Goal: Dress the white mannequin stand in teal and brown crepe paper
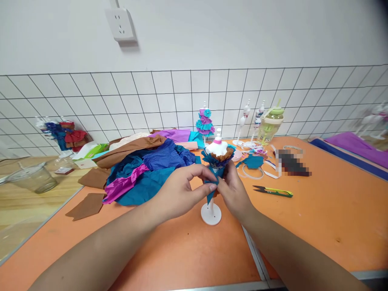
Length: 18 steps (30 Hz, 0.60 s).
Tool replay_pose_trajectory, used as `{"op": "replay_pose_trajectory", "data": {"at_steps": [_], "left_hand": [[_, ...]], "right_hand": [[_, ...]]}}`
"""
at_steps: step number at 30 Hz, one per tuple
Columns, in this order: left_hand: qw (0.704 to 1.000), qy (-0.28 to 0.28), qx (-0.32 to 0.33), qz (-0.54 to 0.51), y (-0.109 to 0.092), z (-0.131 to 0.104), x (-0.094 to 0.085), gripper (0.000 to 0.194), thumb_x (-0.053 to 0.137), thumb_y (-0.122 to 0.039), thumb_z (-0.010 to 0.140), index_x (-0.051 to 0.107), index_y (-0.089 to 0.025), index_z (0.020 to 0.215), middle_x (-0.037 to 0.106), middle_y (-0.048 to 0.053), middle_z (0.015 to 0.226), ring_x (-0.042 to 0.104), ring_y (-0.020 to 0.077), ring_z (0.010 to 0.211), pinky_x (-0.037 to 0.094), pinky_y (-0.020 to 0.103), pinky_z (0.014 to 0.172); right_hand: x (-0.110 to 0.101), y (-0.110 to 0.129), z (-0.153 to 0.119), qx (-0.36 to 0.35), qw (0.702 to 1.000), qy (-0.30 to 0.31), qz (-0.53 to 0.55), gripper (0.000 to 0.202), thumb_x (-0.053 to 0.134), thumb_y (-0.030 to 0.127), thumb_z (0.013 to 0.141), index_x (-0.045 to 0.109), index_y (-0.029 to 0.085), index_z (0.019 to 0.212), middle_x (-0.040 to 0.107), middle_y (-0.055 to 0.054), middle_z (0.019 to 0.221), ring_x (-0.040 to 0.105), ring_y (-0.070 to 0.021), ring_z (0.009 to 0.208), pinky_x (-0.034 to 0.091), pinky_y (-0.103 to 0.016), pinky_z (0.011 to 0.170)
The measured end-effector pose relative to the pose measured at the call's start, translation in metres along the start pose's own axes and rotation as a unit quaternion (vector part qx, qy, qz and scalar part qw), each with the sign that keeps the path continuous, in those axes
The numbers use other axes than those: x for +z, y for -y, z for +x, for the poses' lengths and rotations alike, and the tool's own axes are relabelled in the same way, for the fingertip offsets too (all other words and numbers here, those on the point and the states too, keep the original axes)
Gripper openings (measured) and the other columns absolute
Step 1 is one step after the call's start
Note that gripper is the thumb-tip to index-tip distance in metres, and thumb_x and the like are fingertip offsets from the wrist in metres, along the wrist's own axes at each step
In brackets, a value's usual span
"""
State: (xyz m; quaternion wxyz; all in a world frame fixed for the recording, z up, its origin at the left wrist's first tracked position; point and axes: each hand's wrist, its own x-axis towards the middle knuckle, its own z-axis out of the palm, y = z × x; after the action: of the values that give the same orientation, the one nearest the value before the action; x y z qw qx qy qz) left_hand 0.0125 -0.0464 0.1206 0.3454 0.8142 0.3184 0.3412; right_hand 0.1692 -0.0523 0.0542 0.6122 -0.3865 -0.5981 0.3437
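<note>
bare orange table (182, 258) runs toward us to its metal-trimmed near edge, with more open room right of the yellow-green snips (274, 192); a crumpled paper heap (168, 155) crowds our left. between them our small dress form (216, 148) stands upright, our left hand (177, 190) pinching its teal paper (209, 197), our right hand (235, 194) gripping its side. ruffled teal and brown layers flare below its white bust.

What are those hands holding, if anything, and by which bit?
Teal paper on the small white dress form: the left hand pinches the paper's front, and the right hand holds its right side.
</note>
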Motion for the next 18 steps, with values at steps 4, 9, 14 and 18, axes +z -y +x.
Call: {"op": "replay_pose_trajectory", "data": {"at_steps": [4, 9, 14, 18], "left_hand": [[0.999, -0.011, -0.036, -0.022, 0.0, 0.001, -0.008, 0.011, 0.068, -0.029, 0.08, 0.067, -0.018, 0.081, 0.069, 0.002, 0.08, 0.062, 0.0156, 0.077, 0.049, 0.027, 0.073], [0.991, -0.032, -0.093, -0.086, -0.003, 0.003, -0.016, 0.017, 0.073, -0.032, 0.074, 0.064, -0.018, 0.078, 0.064, 0.0, 0.07, 0.058, 0.0136, 0.065, 0.045, 0.024, 0.059], [0.992, -0.037, -0.095, -0.074, -0.008, 0.0, -0.015, 0.017, 0.073, -0.034, 0.073, 0.065, -0.019, 0.076, 0.062, 0.0, 0.066, 0.056, 0.0138, 0.061, 0.044, 0.025, 0.058], [0.991, -0.043, -0.081, -0.102, -0.005, 0.003, -0.023, 0.018, 0.073, -0.033, 0.072, 0.063, -0.019, 0.078, 0.061, 0.0, 0.07, 0.056, 0.0141, 0.065, 0.044, 0.026, 0.062]], "right_hand": [[-0.004, -0.003, 0.004, 0.012, 0.996, -0.05, -0.068, 0.039, 0.056, 0.026, 0.078, 0.045, 0.024, 0.115, 0.063, -0.002, 0.091, 0.061, -0.0202, 0.08, 0.051, -0.031, 0.065], [-0.002, -0.001, 0.003, 0.025, 0.992, -0.073, -0.095, 0.043, 0.053, 0.027, 0.078, 0.041, 0.023, 0.119, 0.062, 0.002, 0.076, 0.06, -0.0173, 0.066, 0.048, -0.029, 0.059], [0.0, -0.002, 0.001, 0.007, 0.995, -0.073, -0.071, 0.048, 0.055, 0.03, 0.08, 0.038, 0.025, 0.125, 0.062, -0.002, 0.092, 0.063, -0.0204, 0.083, 0.052, -0.033, 0.07], [0.0, -0.005, -0.001, -0.008, 0.997, -0.061, -0.039, 0.061, 0.063, 0.033, 0.078, 0.034, 0.028, 0.132, 0.06, -0.007, 0.117, 0.06, -0.025, 0.105, 0.053, -0.04, 0.084]]}}
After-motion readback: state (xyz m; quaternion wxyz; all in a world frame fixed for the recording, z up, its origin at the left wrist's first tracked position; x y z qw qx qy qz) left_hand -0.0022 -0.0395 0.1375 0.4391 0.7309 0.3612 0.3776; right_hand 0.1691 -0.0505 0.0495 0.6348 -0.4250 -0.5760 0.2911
